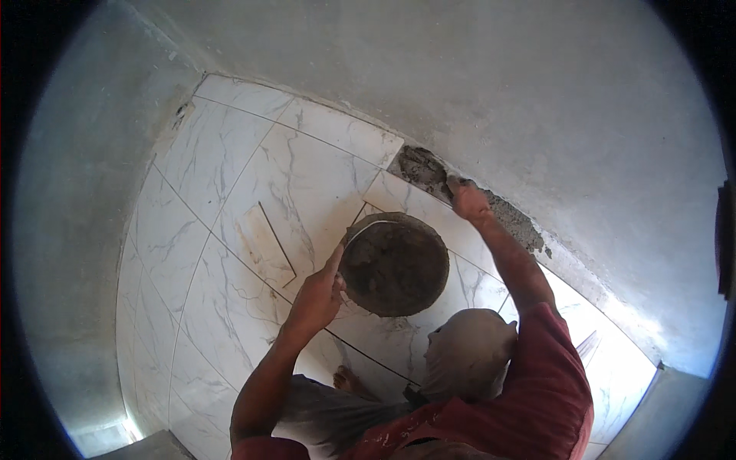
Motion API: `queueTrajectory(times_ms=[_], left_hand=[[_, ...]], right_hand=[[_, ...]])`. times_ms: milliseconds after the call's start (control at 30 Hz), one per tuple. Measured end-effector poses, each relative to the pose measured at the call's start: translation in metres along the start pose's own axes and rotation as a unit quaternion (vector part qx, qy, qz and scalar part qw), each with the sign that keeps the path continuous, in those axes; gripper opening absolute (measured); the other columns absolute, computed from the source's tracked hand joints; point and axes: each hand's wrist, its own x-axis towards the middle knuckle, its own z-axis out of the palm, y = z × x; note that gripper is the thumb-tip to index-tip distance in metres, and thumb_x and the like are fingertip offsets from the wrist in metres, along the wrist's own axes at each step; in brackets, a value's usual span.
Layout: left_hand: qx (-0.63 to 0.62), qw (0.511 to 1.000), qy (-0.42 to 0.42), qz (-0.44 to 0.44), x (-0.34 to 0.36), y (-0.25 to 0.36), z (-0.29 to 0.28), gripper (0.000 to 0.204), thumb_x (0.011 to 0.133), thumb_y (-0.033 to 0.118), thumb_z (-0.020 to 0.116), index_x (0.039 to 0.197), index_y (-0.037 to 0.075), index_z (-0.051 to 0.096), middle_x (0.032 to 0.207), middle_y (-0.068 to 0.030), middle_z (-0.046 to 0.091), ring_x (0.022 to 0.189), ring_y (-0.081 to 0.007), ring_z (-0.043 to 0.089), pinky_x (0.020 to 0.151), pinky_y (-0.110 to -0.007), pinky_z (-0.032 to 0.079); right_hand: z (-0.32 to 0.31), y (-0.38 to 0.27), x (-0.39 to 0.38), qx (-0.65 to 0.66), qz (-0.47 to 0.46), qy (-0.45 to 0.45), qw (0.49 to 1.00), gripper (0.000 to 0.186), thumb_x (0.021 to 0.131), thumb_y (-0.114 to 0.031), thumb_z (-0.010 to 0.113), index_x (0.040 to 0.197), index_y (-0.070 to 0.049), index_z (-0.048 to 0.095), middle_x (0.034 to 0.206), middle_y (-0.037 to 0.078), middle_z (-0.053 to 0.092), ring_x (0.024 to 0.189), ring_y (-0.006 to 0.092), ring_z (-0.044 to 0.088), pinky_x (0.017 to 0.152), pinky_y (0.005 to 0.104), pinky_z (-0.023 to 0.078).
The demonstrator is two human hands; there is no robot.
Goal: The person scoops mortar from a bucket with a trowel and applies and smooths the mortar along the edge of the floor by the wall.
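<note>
The left hand [318,297] touches the left rim of the bucket [430,300], which stands on the tiled floor [245,172] short of its wall edge; whether those fingers pinch the rim I cannot tell, and a loose hold could let a sideways pull tip it. The right hand [470,202] curls over the mortar strip [515,221] along that edge, anything gripped unclear; uneven pressure could leave hollows there.

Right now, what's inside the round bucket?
The round bucket holds a dark grey, mortar-like mix with an uneven surface. Anything beneath that surface, including the bucket's bottom, is covered, so the depth can't be told.
</note>
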Motion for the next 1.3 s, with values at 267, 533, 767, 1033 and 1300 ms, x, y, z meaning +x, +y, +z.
queueTrajectory(times_ms=[267, 533, 767, 1033, 1300], left_hand=[[0.032, 0.999, 0.006, -0.006, 0.010, -0.024, -0.007, 0.070, 0.077, -0.008, 0.048, 0.141, 0.001, 0.024, 0.080, -0.0188, 0.060, 0.076, -0.0342, 0.061, 0.074, -0.042, 0.048], [0.017, 0.999, -0.017, -0.038, 0.014, -0.030, -0.015, 0.068, 0.077, -0.008, 0.048, 0.140, 0.001, 0.026, 0.082, -0.0193, 0.062, 0.079, -0.0346, 0.062, 0.076, -0.042, 0.049], [0.036, 0.998, -0.012, -0.051, -0.004, -0.032, -0.022, 0.061, 0.084, 0.001, 0.047, 0.141, 0.003, 0.027, 0.084, -0.0204, 0.063, 0.077, -0.0316, 0.063, 0.074, -0.041, 0.049], [0.035, 0.998, 0.016, 0.040, 0.005, -0.014, -0.006, 0.060, 0.084, 0.001, 0.050, 0.139, -0.002, 0.026, 0.089, -0.0254, 0.061, 0.084, -0.0396, 0.061, 0.075, -0.045, 0.047], [0.045, 0.997, 0.008, 0.058, 0.009, -0.021, -0.002, 0.060, 0.088, 0.006, 0.046, 0.143, 0.002, 0.021, 0.084, -0.0225, 0.063, 0.080, -0.0360, 0.063, 0.076, -0.044, 0.048]], right_hand=[[-0.054, 0.013, -0.055, 0.091, -0.044, 0.042, 0.994, 0.048, 0.088, -0.025, 0.048, 0.133, -0.013, 0.042, 0.104, 0.028, 0.061, 0.100, 0.0425, 0.059, 0.086, 0.0500, 0.047], [-0.001, 0.014, 0.016, 0.057, -0.117, 0.005, 0.991, 0.041, 0.090, -0.028, 0.045, 0.128, -0.013, 0.049, 0.106, 0.027, 0.061, 0.094, 0.0427, 0.060, 0.085, 0.0489, 0.048], [-0.018, -0.040, 0.056, 0.203, 0.023, -0.248, 0.947, 0.030, 0.089, -0.023, 0.045, 0.112, -0.006, 0.054, 0.087, 0.015, 0.061, 0.070, 0.0297, 0.063, 0.056, 0.0429, 0.053], [-0.036, -0.011, 0.017, 0.051, -0.125, -0.093, 0.987, 0.034, 0.088, -0.021, 0.046, 0.119, -0.008, 0.048, 0.088, 0.018, 0.061, 0.076, 0.0349, 0.063, 0.061, 0.0461, 0.053], [0.002, -0.018, 0.009, -0.101, -0.023, 0.034, 0.994, 0.053, 0.088, -0.015, 0.047, 0.135, 0.002, 0.031, 0.114, 0.036, 0.051, 0.096, 0.0440, 0.061, 0.083, 0.0477, 0.051]])
